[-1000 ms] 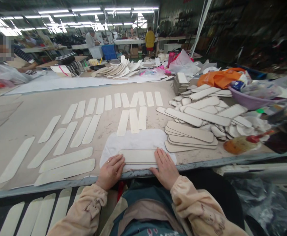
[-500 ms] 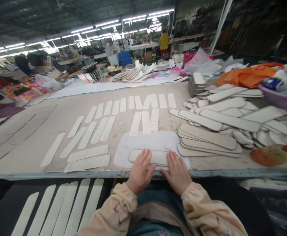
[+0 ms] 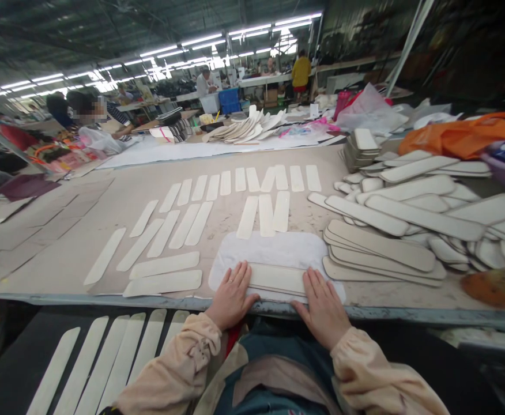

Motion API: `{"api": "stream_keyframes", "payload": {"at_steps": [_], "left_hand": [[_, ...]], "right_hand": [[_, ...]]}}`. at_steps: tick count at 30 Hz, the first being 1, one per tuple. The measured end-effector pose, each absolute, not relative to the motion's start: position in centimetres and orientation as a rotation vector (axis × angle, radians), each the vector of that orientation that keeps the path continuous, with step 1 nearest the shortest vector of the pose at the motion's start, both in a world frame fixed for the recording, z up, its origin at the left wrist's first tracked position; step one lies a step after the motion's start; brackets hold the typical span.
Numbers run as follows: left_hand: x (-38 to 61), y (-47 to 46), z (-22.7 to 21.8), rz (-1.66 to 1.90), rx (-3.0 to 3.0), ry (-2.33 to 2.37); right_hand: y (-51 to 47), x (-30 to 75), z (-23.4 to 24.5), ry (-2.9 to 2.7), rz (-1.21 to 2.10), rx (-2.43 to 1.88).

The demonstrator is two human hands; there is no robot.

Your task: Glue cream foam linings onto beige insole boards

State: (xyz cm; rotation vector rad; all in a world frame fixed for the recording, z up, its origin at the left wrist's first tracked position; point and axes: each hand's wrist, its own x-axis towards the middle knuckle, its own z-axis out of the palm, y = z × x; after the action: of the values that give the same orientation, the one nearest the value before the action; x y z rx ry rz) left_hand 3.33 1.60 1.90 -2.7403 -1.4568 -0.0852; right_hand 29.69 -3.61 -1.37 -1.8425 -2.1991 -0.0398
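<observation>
A long cream-coloured strip with rounded ends [image 3: 277,278] lies on a white cloth [image 3: 274,246] at the table's near edge. My left hand [image 3: 232,293] rests flat over the strip's left end, fingers stretched forward. Over its right end lies my right hand [image 3: 324,301], also flat with the fingers out. Both palms face down, and the strip's ends are hidden beneath them. Just right of the cloth is a fanned stack of similar strips with dark edges [image 3: 377,248]. To the left, two pale strips [image 3: 164,282] lie crosswise.
Several pale strips [image 3: 247,218] are spread over the table [image 3: 105,207]. A large heap of edged strips [image 3: 425,213] covers the right side, near an orange bag [image 3: 451,137]. More strips [image 3: 82,363] lie on a dark surface below left. Other people work further back.
My left hand has slid left along the strip to its left end, uncovering the middle. My right hand stays on the right end. The view has shifted slightly left.
</observation>
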Motion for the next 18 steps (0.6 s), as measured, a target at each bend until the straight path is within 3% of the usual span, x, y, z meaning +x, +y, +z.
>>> {"api": "stream_keyframes", "payload": {"at_steps": [13, 18], "left_hand": [[3.2, 2.0, 0.3, -0.2, -2.657, -1.334], [3.0, 1.8, 0.4, -0.237, -2.64, -1.327]], "right_hand": [[-3.0, 29.9, 2.2, -2.186, 0.207, -1.924], [-3.5, 26.8, 11.2, -2.259, 0.142, -1.744]]}}
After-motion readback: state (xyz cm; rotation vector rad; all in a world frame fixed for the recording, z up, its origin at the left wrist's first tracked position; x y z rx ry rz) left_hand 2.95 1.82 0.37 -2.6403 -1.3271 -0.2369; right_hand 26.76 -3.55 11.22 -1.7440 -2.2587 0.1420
